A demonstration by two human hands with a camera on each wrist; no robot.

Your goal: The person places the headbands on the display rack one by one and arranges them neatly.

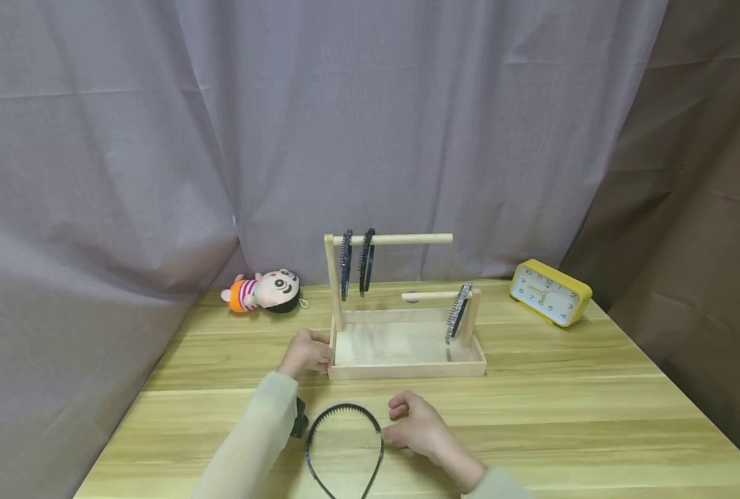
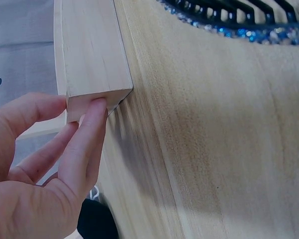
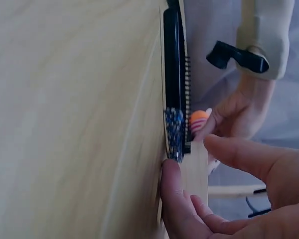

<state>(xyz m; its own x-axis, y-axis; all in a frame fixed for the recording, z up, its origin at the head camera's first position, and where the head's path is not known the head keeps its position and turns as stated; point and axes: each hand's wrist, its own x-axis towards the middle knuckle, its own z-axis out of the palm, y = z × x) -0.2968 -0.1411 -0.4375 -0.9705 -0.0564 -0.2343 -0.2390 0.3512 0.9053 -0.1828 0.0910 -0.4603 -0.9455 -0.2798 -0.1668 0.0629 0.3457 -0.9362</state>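
A black toothed headband [image 1: 345,405] with blue glitter lies flat on the table, its arch toward the rack. My right hand [image 1: 421,428] is at its right side, thumb and fingers apart. In the right wrist view a fingertip is close to the glittery headband [image 3: 174,134]; whether it touches cannot be told. My left hand [image 1: 306,352] holds the left end of a pale wooden rack [image 1: 407,372], the thumb at the upper edge and fingers against the end face [image 2: 84,102]. Two dark headbands [image 1: 366,260] hang on the rack's upper bar, a silver glittery headband [image 1: 457,313] on the lower bar.
A plush doll [image 1: 264,291] with a striped body lies at the back left of the table. At the back right stands a yellow alarm clock [image 1: 551,292]. Grey curtains [image 1: 370,125] hang behind the table, with a brown one at right.
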